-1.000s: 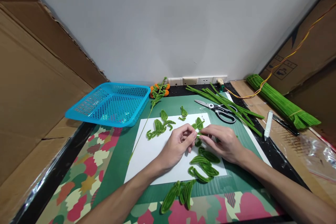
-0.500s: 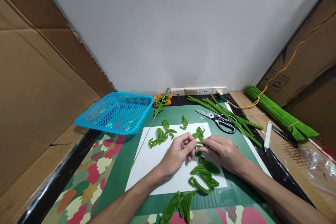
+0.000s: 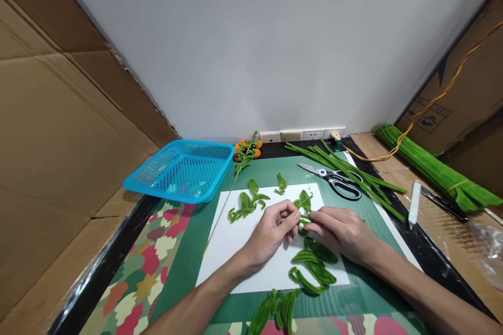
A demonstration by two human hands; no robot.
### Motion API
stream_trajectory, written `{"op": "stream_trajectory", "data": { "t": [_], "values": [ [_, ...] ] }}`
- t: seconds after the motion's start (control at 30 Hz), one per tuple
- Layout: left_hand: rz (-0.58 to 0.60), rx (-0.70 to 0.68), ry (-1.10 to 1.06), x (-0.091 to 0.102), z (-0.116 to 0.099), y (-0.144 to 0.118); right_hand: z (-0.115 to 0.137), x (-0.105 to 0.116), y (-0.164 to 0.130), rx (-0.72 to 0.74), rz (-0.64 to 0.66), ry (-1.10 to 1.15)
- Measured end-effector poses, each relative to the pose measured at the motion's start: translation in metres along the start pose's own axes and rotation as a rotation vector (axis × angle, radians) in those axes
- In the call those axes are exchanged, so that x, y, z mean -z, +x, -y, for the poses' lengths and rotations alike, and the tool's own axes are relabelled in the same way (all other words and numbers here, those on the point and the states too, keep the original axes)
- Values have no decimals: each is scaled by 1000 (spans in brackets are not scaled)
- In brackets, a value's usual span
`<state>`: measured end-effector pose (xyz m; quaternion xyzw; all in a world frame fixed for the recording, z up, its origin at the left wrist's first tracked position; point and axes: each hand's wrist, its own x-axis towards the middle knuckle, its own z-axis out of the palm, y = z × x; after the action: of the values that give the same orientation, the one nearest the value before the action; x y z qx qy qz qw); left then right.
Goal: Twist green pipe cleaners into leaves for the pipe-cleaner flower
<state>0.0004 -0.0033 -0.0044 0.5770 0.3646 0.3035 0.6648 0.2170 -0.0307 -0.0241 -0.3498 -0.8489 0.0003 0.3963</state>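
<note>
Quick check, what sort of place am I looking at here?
Likely a small craft workstation, boxed in by cardboard. A green cutting mat carries white paper with bent pipe-cleaner leaves; scissors and a bundle of green pipe cleaners lie alongside.

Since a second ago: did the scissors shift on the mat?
No. The scissors lie as before across the loose green stems, just past the white sheet's far right corner; only the camera moved.

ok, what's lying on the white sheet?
On the white sheet: green leaf-shaped pipe-cleaner pieces, more near the front edge, and both hands, left hand and right hand, pinching one small green piece. Whatever lies under the hands is covered.
</note>
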Motion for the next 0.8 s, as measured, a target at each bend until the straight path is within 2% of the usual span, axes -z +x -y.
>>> {"op": "stream_trajectory", "data": {
  "t": [0.27, 0.43, 0.63, 0.8],
  "values": [
    [92, 56, -46, 4, -4, 1, 0, 4, 1, 43, -18, -25],
    [82, 57, -38, 5, -6, 0, 1, 6, 1, 58, -21, -11],
    [91, 45, -47, 6, -6, 0, 2, 7, 2, 53, -95, 14],
    [111, 71, -84, 7, -4, 1, 0, 9, 2, 86, -68, 9]
  ]
}}
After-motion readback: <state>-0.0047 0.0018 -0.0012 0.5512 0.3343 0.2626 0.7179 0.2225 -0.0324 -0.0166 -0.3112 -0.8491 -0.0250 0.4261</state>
